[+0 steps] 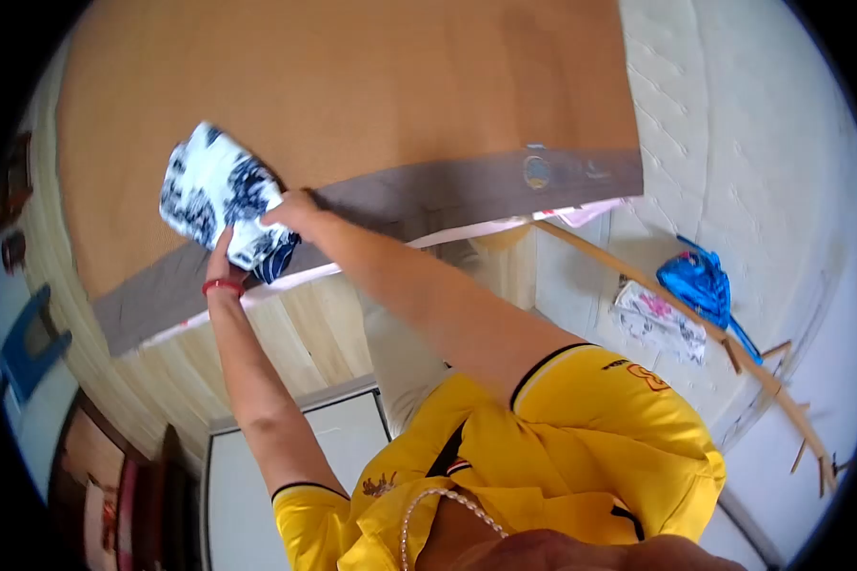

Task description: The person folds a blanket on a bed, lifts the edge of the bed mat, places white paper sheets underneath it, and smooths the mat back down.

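A folded white cloth with a dark blue print (209, 186) is held over the front part of the bed, near its left side. My left hand (225, 264), with a red bracelet at the wrist, grips the cloth's near edge with the thumb on top; the other fingers are hidden beneath it. My right hand (295, 211) is closed on the cloth's right edge. Whether the cloth touches the bed cover or hangs just above it, I cannot tell.
A brown mat with a grey border (400, 205) covers the bed. To the right are a wooden pole rack (628, 276), a blue bag (697, 285) and a floral box (659, 322). A blue plastic chair (33, 343) stands at the left.
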A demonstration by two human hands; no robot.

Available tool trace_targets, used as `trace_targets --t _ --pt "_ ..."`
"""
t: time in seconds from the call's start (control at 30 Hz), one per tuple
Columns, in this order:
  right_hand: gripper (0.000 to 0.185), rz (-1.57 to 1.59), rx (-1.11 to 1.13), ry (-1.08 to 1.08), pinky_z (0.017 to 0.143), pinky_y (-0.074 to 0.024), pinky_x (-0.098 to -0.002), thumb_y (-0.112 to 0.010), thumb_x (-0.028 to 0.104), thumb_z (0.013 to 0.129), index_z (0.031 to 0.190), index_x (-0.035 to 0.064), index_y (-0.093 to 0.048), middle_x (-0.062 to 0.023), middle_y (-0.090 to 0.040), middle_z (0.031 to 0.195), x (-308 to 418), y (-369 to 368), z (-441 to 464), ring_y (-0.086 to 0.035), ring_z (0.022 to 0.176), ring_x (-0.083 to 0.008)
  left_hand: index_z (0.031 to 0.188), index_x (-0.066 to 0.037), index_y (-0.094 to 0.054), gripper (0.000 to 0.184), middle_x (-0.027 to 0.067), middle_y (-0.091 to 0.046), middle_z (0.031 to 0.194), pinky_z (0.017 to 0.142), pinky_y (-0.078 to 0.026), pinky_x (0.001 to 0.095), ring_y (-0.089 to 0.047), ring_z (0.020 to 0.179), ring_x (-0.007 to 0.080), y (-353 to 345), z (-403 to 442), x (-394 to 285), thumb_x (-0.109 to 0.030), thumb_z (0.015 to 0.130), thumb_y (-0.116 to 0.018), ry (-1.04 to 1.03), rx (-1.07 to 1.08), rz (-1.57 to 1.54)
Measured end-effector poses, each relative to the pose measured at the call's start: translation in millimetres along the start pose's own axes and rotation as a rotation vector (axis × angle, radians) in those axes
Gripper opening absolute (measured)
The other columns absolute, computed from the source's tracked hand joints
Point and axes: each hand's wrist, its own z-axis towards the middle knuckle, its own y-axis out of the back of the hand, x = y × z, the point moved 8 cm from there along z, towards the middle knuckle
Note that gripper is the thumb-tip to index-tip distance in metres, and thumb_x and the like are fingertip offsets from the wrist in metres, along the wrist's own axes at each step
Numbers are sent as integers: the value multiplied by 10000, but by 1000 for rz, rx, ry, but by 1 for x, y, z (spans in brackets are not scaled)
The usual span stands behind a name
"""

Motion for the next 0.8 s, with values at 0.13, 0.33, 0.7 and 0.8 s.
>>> trace_targets --t 0.13,0.33,0.7,0.8 --pt "392 311 182 8 669 -469 -310 -691 113 554 903 -44 -610 -136 -620 849 31 21 -41 -594 756 -205 1091 33 -492 410 137 -574 1052 836 -439 388 -564 945 276 -27 -26 -6 -237 787 -545 -127 -45 30" --pt "398 610 222 102 715 -454 -299 -650 33 571 959 -16 -576 -112 -606 888 69 114 -124 -577 807 -190 1043 64 -506 365 164 -587 1006 843 -441 399 -569 936 287 -119 -76 -1 -204 796 -498 -200 93 -26" --pt "465 407 231 823 809 -434 -278 -618 -11 622 1075 -1 -517 -63 -584 979 183 322 -382 -554 869 -147 1092 45 -481 355 136 -571 1042 837 -452 359 -564 944 247 -366 -302 21 -114 778 -532 -579 569 20" --pt "466 160 20 879 789 -428 -272 -615 45 629 1082 1 -512 -53 -585 952 150 367 -495 -547 843 -143 1058 19 -510 329 111 -587 993 783 -471 347 -574 897 213 -409 -382 79 -148 781 -568 -626 601 136"
